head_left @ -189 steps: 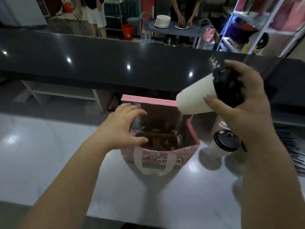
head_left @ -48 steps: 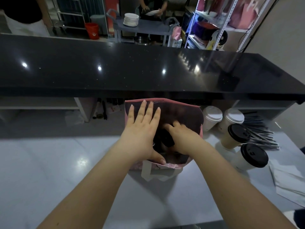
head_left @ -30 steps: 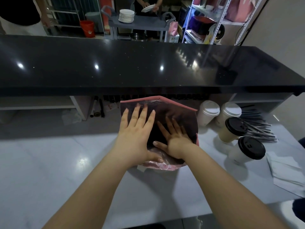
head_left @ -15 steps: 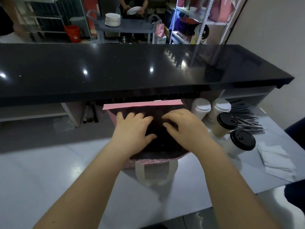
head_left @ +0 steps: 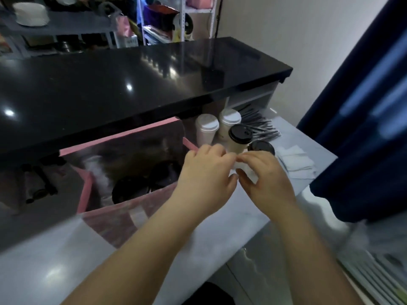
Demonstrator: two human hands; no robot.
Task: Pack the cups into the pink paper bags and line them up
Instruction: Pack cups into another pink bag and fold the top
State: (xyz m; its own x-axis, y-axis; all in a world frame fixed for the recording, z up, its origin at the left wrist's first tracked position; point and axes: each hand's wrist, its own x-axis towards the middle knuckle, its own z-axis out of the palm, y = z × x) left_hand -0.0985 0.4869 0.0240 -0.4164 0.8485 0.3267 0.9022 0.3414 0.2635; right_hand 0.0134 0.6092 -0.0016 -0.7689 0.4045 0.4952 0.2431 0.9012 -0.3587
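One blurred scrap links left hand, right hand.

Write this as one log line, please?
left hand, right hand: pinch white paper | pink bag: open, cups inside | loose cups: four

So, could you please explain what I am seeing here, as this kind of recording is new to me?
There is no machine: a person wears one wide-angle camera on the head, looking down at their own bare hands. The left hand and right hand together pinch a small white piece, perhaps paper. On the pale counter stands an open pink paper bag with black-lidded cups inside. To its right stand four loose cups, two white-lidded, two black-lidded, then dark straws and white napkins.
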